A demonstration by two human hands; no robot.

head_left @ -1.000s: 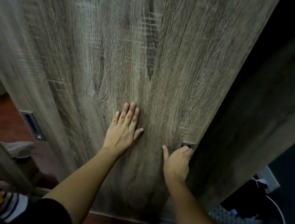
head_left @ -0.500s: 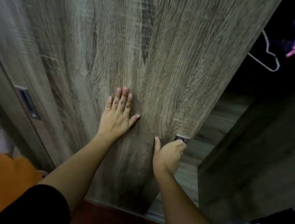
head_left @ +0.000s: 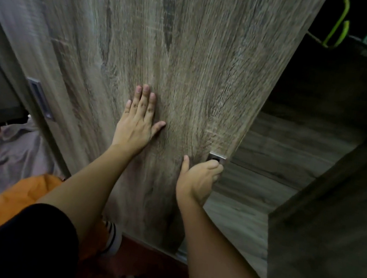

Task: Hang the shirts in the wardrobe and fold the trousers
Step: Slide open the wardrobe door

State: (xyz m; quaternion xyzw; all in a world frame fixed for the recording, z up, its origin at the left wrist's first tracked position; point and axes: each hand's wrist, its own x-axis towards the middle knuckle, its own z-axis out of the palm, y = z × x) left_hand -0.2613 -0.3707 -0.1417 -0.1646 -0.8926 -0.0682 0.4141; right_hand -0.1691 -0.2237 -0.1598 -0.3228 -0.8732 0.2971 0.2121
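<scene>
A tall sliding wardrobe door (head_left: 189, 57) of grey-brown wood grain fills the middle of the view. My left hand (head_left: 136, 120) lies flat on its face, fingers together and pointing up. My right hand (head_left: 198, 178) curls its fingers into the small metal recessed handle (head_left: 217, 157) at the door's right edge. To the right of the door the wardrobe's dark inside (head_left: 308, 132) shows, with green hangers (head_left: 339, 26) on a rail at the top right. No shirt or trousers are in either hand.
A second recessed handle (head_left: 39, 101) sits on the door panel at left. Grey cloth (head_left: 10, 157) lies on the floor at left, an orange garment (head_left: 15, 204) and a striped black-and-white piece (head_left: 111, 239) lie by my left arm. A wooden side panel (head_left: 331, 218) stands at right.
The door has slid left under both hands, and the gap at its right edge has widened, showing the wardrobe's inside and the hangers. My hands keep their places on the door.
</scene>
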